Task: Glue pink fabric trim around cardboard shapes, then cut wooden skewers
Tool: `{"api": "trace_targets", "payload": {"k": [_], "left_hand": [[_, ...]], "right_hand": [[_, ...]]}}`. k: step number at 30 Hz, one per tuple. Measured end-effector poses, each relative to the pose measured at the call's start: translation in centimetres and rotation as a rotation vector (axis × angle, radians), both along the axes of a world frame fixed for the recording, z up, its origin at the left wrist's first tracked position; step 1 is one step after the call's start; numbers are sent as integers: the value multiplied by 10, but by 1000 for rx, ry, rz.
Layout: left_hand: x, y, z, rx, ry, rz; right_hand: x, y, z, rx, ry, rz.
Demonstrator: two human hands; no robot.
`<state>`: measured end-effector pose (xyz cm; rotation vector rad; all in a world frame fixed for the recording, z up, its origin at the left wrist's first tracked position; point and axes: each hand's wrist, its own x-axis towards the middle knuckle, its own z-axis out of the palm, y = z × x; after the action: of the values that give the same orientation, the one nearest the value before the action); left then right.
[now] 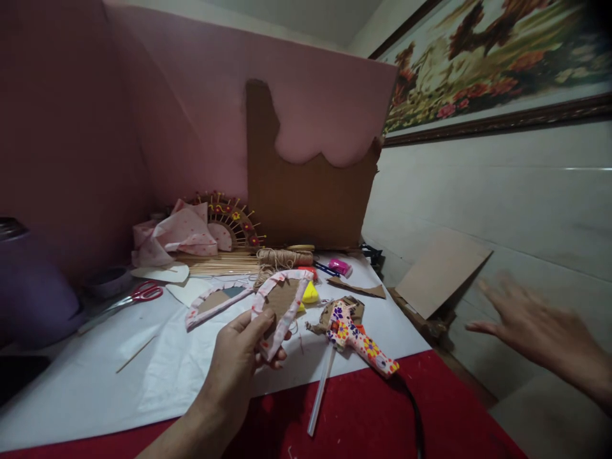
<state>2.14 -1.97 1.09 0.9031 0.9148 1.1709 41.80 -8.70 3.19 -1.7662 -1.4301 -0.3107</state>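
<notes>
My left hand grips a half-round cardboard piece, its edge wrapped in pink patterned fabric, between thumb and fingers. A second cardboard piece with the same pink edging lies flat behind it on the white sheet. Out to the right, my right hand hangs in the air with fingers spread, blurred by motion and holding nothing. Between the hands lies a flower-patterned glue gun, a clear glue stick reaching from it over the red cloth.
Red-handled scissors and a thin stick lie left. Farther back are a twine roll, pink fabric and a decorated fan-shaped piece. A purple container stands left; cardboard leans behind.
</notes>
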Motion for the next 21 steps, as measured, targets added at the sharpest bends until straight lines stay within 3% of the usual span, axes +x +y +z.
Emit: {"api": "trace_targets", "payload": {"k": [1,2,4,6,8,11,15,21], "left_hand": [[0,0,0,-1,-3,-10],[0,0,1,0,-4,-17],[0,0,0,5,-2,-22],[-1,2,-1,6,9,-23],[-1,3,-2,-5,16,-26],[-2,4,-3,-1,-1,-36],[-1,3,-3,15,-8,-57],[1,-2,-2,24,18,-75]], "right_hand": [[-11,4,0,-87,66,-23],[-26,10,0,-208,207,31],[-63,23,1,-293,454,141],[-101,36,2,-320,534,254],[-132,48,3,-367,840,494],[-156,57,5,-392,906,558],[-148,58,7,-352,874,509],[-91,49,6,-176,747,164]]}}
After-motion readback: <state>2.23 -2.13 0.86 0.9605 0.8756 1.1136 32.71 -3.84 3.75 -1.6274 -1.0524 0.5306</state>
